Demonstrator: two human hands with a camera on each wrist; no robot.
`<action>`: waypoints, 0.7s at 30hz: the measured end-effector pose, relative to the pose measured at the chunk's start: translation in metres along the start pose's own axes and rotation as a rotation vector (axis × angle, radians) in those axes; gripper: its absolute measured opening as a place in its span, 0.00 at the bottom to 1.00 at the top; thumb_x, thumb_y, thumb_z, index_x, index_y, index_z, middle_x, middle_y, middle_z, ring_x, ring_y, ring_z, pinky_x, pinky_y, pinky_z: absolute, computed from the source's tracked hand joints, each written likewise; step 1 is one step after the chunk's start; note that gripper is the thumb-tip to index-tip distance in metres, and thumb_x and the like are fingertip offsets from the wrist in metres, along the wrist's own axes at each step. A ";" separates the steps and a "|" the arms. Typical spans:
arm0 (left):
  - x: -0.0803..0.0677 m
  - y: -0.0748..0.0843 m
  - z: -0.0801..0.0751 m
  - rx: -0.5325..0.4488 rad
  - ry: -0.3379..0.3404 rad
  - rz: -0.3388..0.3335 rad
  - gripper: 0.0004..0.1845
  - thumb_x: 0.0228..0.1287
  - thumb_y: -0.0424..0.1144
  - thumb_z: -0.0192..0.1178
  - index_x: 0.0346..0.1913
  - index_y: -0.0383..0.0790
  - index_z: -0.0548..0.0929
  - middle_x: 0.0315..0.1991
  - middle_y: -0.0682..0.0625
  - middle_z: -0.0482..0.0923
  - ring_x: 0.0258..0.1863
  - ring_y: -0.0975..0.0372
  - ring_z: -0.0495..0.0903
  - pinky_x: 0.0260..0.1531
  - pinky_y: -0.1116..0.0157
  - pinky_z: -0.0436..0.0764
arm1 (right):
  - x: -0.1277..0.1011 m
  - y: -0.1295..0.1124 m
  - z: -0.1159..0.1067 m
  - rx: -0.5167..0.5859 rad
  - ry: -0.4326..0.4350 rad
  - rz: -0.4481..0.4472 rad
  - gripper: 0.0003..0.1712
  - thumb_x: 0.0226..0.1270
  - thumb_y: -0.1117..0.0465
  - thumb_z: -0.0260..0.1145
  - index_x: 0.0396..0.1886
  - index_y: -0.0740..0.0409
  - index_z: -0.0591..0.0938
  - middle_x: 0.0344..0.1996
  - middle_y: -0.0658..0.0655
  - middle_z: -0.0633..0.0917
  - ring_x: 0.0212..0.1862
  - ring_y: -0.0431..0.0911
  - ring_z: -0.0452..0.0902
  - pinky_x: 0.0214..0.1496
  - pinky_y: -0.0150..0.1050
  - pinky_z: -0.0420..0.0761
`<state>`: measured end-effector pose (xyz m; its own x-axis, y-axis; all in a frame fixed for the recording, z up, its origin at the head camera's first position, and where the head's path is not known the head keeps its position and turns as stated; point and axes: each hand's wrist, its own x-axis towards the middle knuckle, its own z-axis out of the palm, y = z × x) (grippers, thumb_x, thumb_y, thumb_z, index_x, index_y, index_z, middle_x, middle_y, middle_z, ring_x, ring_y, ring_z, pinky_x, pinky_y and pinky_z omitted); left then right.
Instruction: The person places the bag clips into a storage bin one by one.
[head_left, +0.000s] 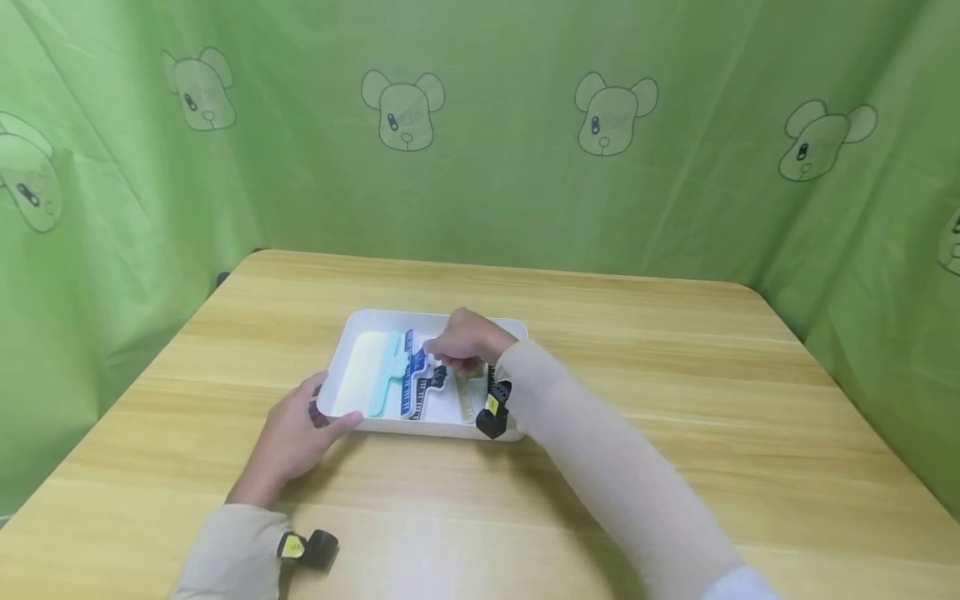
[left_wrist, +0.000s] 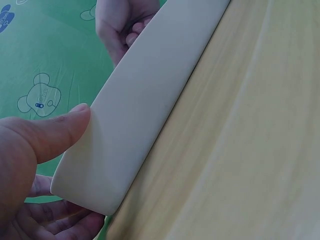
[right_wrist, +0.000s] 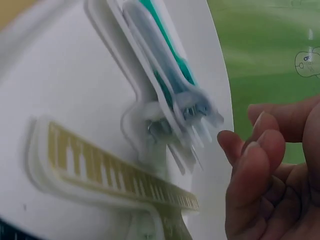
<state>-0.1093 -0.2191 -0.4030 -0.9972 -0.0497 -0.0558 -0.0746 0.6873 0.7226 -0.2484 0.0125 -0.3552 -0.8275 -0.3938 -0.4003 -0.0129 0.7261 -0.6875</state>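
Observation:
My left hand (head_left: 298,425) grips the near left corner of a white rectangular tray (head_left: 420,428), its thumb (left_wrist: 75,125) on the near wall and its other fingers around the corner. Several long-jawed bag clips lie side by side in the tray: a mint one (head_left: 384,379), a blue one (head_left: 407,387), a black one (head_left: 422,396) and a gold one (right_wrist: 115,170). Over the tray's far right part is my right hand (head_left: 467,342), close to the blue and black clips' handles. In the right wrist view its fingers are loosely bent, with nothing between them.
The tray stands on a wood-grain table (head_left: 637,358). A green curtain (head_left: 510,200) printed with bear heads hangs behind the table and along both sides. Part of a dark clip (head_left: 491,379) shows beside the right wrist's black camera (head_left: 492,417).

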 end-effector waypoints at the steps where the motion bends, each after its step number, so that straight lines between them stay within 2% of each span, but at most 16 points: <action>1: 0.000 0.000 0.000 -0.001 0.000 0.004 0.47 0.60 0.53 0.66 0.73 0.30 0.56 0.68 0.31 0.61 0.65 0.39 0.64 0.64 0.43 0.65 | 0.001 -0.002 0.002 -0.002 -0.004 0.003 0.25 0.68 0.53 0.63 0.11 0.54 0.73 0.10 0.49 0.70 0.13 0.39 0.63 0.17 0.30 0.69; 11: 0.000 0.001 -0.003 0.002 0.001 0.019 0.47 0.60 0.53 0.66 0.73 0.30 0.57 0.68 0.30 0.62 0.65 0.40 0.64 0.64 0.43 0.65 | 0.008 -0.011 0.013 0.038 -0.043 -0.009 0.23 0.68 0.57 0.63 0.11 0.55 0.74 0.12 0.50 0.73 0.15 0.39 0.65 0.17 0.28 0.71; 21: -0.001 0.003 -0.003 -0.019 -0.012 -0.010 0.47 0.61 0.52 0.66 0.73 0.31 0.55 0.68 0.31 0.61 0.65 0.40 0.64 0.64 0.44 0.65 | 0.009 -0.016 0.018 0.042 -0.059 -0.010 0.22 0.68 0.57 0.63 0.13 0.55 0.72 0.14 0.51 0.74 0.17 0.40 0.67 0.19 0.29 0.73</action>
<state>-0.1088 -0.2191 -0.3990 -0.9963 -0.0475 -0.0714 -0.0848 0.6732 0.7346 -0.2452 -0.0129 -0.3587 -0.7926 -0.4345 -0.4277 0.0037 0.6981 -0.7160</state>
